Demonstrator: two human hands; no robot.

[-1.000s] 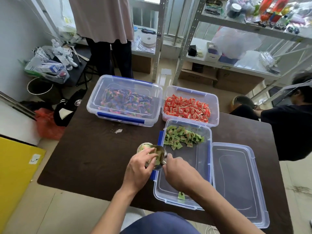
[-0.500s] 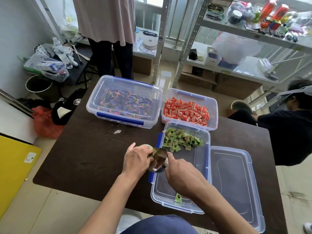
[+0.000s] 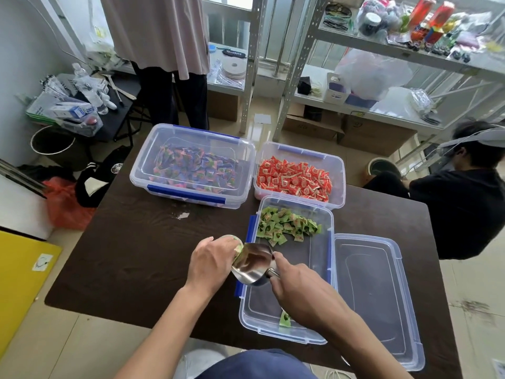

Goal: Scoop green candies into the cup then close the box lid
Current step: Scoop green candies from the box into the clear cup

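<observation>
- Dark wooden desk (image 3: 131,258) carries everything; three clear plastic boxes plus a loose lid on its right half.
- Mixed-colour candy box (image 3: 191,165), biggest, lid on, blue latches, at the desk's far edge, left of the red one.
- Box lid (image 3: 379,299) lies flat, off the box, at the desk's right near corner, touching the green box's right side.
- Green candy box (image 3: 319,269), open, sits at the desk's near edge right of centre; just in front of the red box.
- Red candy box (image 3: 300,173), open top, full, at the far edge, just beside the mixed box.
- Green candies (image 3: 287,227) piled in the far end of their box; rest of the floor mostly bare; one stray green candy (image 3: 284,318) near the near wall.
- Right hand (image 3: 303,291) closed around the handle of a metal scoop (image 3: 252,265), hand over the green box.
- Left hand (image 3: 210,265) wrapped around the cup (image 3: 232,239), on the desk just left of the green box's left wall; cup mostly hidden by fingers, green wrappers visible at its rim.
- Scoop tilted with its mouth against the cup rim; bowl looks shiny and mostly bare inside.
- Small white scrap (image 3: 182,215) on the desk in front of the mixed box.
</observation>
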